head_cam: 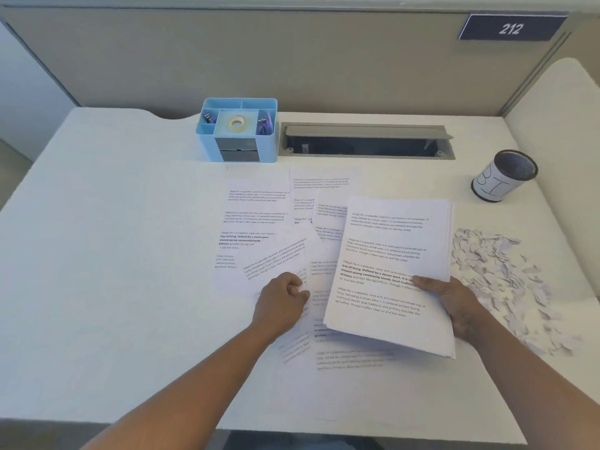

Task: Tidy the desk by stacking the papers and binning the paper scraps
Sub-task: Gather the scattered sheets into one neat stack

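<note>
My right hand [461,305] grips a stack of printed papers [389,254] by its lower right edge, thumb on top, and holds it tilted above the desk. My left hand [284,300] has its fingers curled and pinches the edge of a loose printed sheet [276,264] lying on the desk. Several more loose sheets [256,206] lie spread flat in the middle of the white desk [113,238], some under the held stack. A heap of torn paper scraps [500,280] lies to the right of the stack. A black mesh bin [505,177] with a white label stands at the far right.
A blue desk organiser [237,131] with tape and clips stands at the back centre. Beside it, an open grey cable hatch [367,141] is set into the desk. A beige partition wall [292,60] closes the back, bearing a "212" sign [511,27].
</note>
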`<control>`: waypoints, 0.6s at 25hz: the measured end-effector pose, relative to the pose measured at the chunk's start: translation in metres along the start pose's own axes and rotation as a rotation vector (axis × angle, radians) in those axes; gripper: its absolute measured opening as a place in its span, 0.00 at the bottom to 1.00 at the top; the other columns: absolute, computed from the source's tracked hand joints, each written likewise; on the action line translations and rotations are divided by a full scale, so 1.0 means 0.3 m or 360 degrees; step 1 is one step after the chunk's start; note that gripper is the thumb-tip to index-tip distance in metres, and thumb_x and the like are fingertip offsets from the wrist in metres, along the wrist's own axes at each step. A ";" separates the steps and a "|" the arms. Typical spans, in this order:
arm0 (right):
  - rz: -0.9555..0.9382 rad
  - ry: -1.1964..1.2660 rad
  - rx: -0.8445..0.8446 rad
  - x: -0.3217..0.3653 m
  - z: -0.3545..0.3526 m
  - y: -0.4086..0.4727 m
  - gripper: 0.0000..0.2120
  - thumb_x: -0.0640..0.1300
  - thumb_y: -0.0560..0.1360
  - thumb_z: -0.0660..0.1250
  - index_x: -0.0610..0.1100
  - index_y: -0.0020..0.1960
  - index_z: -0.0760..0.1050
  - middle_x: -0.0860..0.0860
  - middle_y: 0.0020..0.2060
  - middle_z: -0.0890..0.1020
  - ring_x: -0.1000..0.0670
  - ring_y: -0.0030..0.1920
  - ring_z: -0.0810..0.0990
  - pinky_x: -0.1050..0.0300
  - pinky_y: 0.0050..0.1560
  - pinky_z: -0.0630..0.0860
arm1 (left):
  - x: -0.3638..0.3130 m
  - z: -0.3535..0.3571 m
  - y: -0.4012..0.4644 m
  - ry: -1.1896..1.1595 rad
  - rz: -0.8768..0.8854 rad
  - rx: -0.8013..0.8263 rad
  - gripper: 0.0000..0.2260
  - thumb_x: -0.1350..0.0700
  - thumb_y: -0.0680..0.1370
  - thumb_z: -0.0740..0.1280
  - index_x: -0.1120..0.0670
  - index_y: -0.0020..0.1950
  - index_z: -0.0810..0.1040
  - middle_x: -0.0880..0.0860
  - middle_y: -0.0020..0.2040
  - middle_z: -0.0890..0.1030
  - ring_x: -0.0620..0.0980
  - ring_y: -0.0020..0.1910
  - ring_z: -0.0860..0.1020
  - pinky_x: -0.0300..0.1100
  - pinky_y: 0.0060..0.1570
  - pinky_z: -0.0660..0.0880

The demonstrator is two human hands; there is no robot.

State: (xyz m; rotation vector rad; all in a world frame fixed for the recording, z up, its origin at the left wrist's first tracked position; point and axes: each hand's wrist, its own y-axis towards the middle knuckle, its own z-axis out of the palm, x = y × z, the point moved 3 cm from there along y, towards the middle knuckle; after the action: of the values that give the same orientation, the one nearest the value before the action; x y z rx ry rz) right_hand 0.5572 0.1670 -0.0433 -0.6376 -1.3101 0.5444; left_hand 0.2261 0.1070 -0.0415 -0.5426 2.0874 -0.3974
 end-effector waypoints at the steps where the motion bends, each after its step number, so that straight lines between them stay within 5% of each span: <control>1: 0.0006 -0.0011 0.0045 0.011 -0.020 0.008 0.17 0.35 0.74 0.72 0.39 0.63 0.80 0.39 0.56 0.86 0.34 0.55 0.85 0.32 0.57 0.79 | -0.010 0.026 -0.022 0.0107 0.0020 -0.0059 0.11 0.48 0.78 0.72 0.48 0.58 0.75 0.46 0.51 0.78 0.45 0.48 0.77 0.39 0.45 0.72; 7: 0.0038 -0.0090 0.0265 0.063 -0.052 0.052 0.17 0.35 0.74 0.72 0.39 0.62 0.81 0.39 0.55 0.86 0.35 0.54 0.86 0.37 0.50 0.83 | -0.064 0.104 -0.070 0.0464 -0.0253 -0.0204 0.29 0.35 0.69 0.76 0.49 0.60 0.69 0.44 0.50 0.76 0.47 0.48 0.78 0.44 0.40 0.70; 15: 0.0048 -0.0166 0.0314 0.051 -0.063 0.064 0.15 0.34 0.74 0.73 0.38 0.61 0.81 0.39 0.54 0.86 0.35 0.53 0.86 0.39 0.49 0.83 | -0.072 0.157 -0.073 0.0268 -0.0504 -0.0318 0.17 0.44 0.73 0.76 0.50 0.43 0.70 0.47 0.42 0.80 0.49 0.37 0.77 0.42 0.35 0.70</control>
State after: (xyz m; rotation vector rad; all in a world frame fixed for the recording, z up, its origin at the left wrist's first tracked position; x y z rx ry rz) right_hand 0.5784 0.1890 -0.0487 -0.4715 -1.3260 0.7299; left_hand 0.2813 0.0963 -0.0408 -0.9954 2.2206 -0.4292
